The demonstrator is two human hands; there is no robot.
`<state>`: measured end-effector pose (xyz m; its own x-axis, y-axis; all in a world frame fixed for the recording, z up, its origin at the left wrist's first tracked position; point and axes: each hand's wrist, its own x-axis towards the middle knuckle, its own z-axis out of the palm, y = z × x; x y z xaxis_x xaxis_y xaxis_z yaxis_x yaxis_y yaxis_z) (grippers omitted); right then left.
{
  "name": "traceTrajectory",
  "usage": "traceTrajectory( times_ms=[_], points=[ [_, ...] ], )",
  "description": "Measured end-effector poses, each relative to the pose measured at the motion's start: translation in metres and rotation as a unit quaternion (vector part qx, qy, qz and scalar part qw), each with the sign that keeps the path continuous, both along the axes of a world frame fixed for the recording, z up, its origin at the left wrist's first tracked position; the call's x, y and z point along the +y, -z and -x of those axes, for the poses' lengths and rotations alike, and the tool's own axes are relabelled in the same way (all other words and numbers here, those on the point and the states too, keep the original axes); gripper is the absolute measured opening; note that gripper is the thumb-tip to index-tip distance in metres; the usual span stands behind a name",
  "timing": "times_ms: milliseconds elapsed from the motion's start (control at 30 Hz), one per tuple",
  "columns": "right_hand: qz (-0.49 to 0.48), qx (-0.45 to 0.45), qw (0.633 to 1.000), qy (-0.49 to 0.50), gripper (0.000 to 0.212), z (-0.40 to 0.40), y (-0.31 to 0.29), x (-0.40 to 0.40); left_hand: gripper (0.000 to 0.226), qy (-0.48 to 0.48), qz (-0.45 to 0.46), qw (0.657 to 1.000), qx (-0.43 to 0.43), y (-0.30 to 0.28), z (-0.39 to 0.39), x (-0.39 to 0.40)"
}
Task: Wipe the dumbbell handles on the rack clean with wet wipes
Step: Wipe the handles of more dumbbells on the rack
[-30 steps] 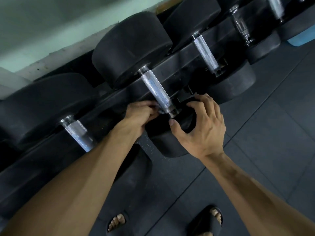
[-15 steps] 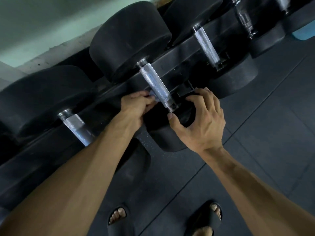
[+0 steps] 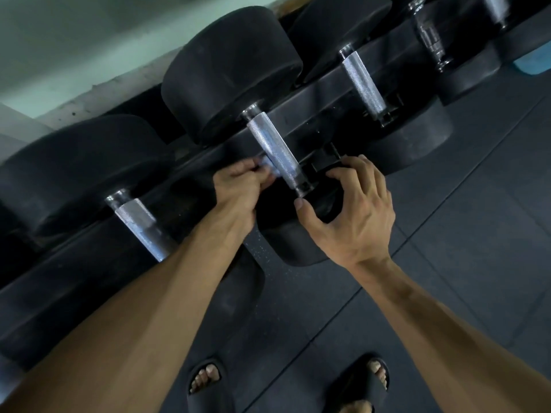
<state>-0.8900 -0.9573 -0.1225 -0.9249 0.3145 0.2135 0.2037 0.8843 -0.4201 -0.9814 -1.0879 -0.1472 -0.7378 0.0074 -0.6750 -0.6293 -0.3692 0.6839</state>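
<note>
Pinching a small pale wet wipe [image 3: 269,171] against the near left side of the middle dumbbell handle [image 3: 275,152], the left hand [image 3: 238,186] has its fingers curled round the wipe, which is mostly hidden behind them. That knurled metal handle runs across the black rack [image 3: 316,96] rail, its far weight head [image 3: 231,74] behind the rail and its near weight head [image 3: 298,234] in front, low toward the floor. The right hand [image 3: 348,216] grips the near weight head, thumb on its left face just below the handle's end, fingers curved over its top edge. Both hands are close together, one on each side of the handle's near end.

Two more dumbbells lie on the same rack: one handle to the left [image 3: 140,225], partly hidden by the left forearm, and one to the right [image 3: 363,81]. Below, on the dark rubber floor [image 3: 477,222], the person's feet in black slippers [image 3: 205,380] show at the bottom edge.
</note>
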Motion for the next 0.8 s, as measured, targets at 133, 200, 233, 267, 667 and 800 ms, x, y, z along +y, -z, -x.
traceTrajectory(
  times_ms=[133, 200, 233, 267, 667, 800],
  points=[
    [-0.002, 0.001, 1.000, -0.001, 0.065, 0.000, 0.001, -0.001, 0.025, -0.135, -0.042, 0.989, 0.049, -0.003, 0.034, -0.004],
    [-0.001, 0.004, 1.000, 0.001, 0.064, 0.000, 0.000, -0.002, 0.024, -0.100, -0.039, 0.993, 0.044, -0.002, 0.026, -0.004],
    [0.000, 0.004, 1.000, 0.001, 0.064, 0.000, 0.000, -0.001, 0.022, -0.069, -0.030, 0.996, 0.038, -0.002, 0.019, -0.003],
    [-0.001, 0.005, 1.000, 0.000, 0.064, 0.001, 0.000, -0.001, 0.021, -0.043, -0.019, 0.998, 0.033, -0.001, 0.012, -0.003],
    [-0.009, 0.009, 1.000, -0.006, 0.064, 0.001, 0.002, 0.002, 0.020, -0.061, 0.007, 0.998, 0.002, 0.007, 0.007, 0.008],
    [-0.009, 0.002, 1.000, -0.006, 0.064, 0.001, 0.003, 0.002, 0.026, -0.181, -0.044, 0.982, 0.021, 0.000, 0.040, 0.005]
  ],
)
